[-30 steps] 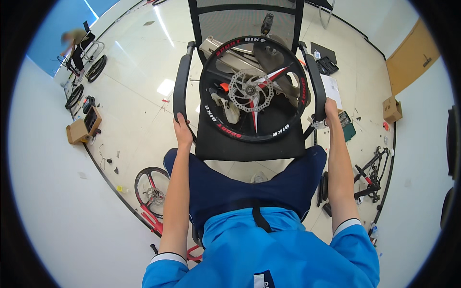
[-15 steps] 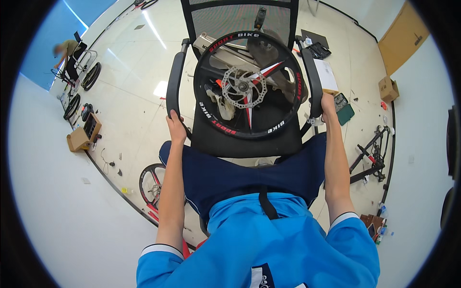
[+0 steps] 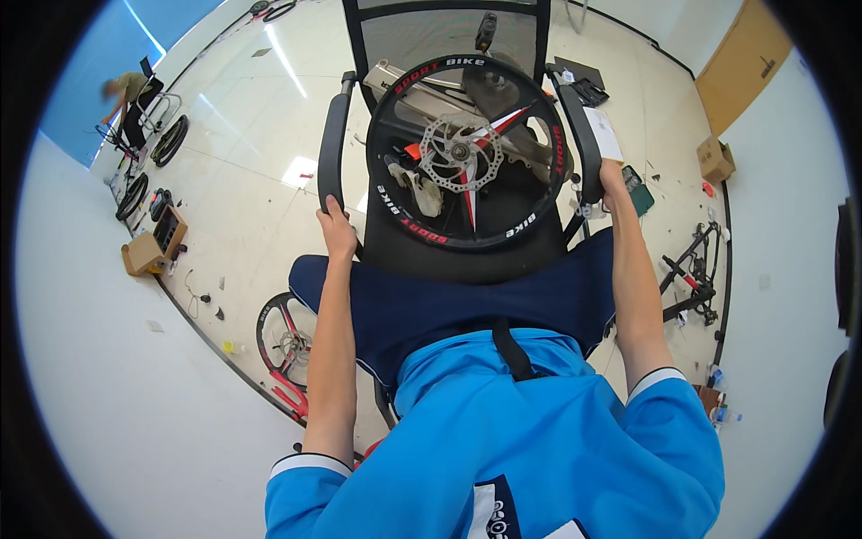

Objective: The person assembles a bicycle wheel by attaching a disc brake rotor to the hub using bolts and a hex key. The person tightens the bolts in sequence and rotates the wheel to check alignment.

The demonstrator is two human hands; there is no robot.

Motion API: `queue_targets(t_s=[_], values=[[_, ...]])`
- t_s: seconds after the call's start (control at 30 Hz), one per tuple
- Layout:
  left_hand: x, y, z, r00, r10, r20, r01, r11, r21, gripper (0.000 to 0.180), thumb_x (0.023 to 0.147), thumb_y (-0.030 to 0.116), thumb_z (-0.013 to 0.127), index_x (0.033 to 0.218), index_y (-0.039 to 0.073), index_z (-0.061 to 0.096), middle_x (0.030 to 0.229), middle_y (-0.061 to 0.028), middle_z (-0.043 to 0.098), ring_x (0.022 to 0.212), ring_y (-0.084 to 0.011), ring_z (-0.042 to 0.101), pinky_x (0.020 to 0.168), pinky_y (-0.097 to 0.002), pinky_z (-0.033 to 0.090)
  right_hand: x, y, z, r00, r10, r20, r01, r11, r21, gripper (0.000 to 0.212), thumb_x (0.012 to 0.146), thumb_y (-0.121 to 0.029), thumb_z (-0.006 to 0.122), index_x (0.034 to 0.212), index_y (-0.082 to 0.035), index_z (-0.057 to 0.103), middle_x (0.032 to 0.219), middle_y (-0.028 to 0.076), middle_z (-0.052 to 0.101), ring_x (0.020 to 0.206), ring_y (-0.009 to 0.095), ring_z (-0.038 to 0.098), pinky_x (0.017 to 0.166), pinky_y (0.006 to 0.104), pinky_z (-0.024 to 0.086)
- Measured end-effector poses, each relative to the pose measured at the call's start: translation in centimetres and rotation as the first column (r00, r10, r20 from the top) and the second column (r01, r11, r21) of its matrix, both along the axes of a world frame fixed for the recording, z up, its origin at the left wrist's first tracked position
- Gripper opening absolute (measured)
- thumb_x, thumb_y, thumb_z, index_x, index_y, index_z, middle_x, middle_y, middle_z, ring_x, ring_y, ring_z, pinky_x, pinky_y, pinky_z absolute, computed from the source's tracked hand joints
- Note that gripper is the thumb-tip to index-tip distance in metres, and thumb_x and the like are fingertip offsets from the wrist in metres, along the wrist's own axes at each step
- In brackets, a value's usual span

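Observation:
My left hand (image 3: 338, 229) is closed round the front end of the chair's left armrest (image 3: 334, 144). My right hand (image 3: 614, 186) grips the front end of the right armrest (image 3: 577, 135). Between them is the black mesh-backed chair (image 3: 422, 254), facing me. A black bicycle wheel (image 3: 471, 235) with lettered rim and red-and-white spokes lies on its seat, with a silver brake disc (image 3: 434, 175) at its hub. Under the wheel, partly hidden, are whitish gloves (image 3: 426, 195), a small orange-red piece and pale metal parts (image 3: 388, 75).
Another spoked wheel (image 3: 273, 334) and a red frame part (image 3: 289, 393) lie left of my legs. On the right are a black bicycle frame (image 3: 699, 278), a cardboard box (image 3: 716, 162) and a green tool case (image 3: 640, 198). An open carton (image 3: 141, 255) stands by the left wall; a person (image 3: 135, 94) bends over a bicycle at far left.
My view has shifted slightly. My thighs now cover more of the seat's front edge. Both hands stay on the armrests, and the wheel still lies on the chair.

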State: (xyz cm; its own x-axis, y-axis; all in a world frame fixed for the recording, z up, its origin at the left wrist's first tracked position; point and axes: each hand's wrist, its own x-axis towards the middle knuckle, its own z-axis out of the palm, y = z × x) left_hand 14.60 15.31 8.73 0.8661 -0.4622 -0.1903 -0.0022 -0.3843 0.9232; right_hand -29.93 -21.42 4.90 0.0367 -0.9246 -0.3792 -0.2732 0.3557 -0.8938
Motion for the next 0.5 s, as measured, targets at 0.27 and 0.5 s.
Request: queue_targets(t_s=[0.27, 0.5], values=[[0.8, 1.4, 0.7, 0.999, -0.038, -0.028, 0.037, 0.999, -0.009, 0.067, 0.102, 0.062, 0.038, 0.111, -0.004, 0.049, 0.090, -0.0104, 0.056, 0.082, -0.0207, 0.053, 0.082, -0.0331, 0.045, 2.7, 3.4, 2.9, 0.999, -0.010, 0.046, 0.016, 0.992, -0.126, 0.050, 0.100, -0.028, 0.044, 0.139, 0.002, 0.050, 0.126, 0.013, 0.063, 0.106, 0.021, 0.063, 0.087, 0.0350, 0.051], [-0.7, 1.3, 1.3, 0.997, 0.074, -0.011, -0.074, 0.997, 0.013, 0.067, 0.101, 0.061, 0.044, 0.114, -0.003, 0.054, 0.088, -0.0090, 0.058, 0.083, -0.0217, 0.056, 0.081, -0.0331, 0.044, 1.5, 3.7, 3.9, 0.998, -0.038, -0.047, 0.035, 0.998, -0.057, 0.047, 0.096, -0.024, 0.046, 0.130, 0.007, 0.056, 0.123, 0.023, 0.064, 0.105, 0.032, 0.063, 0.090, 0.0400, 0.048]])
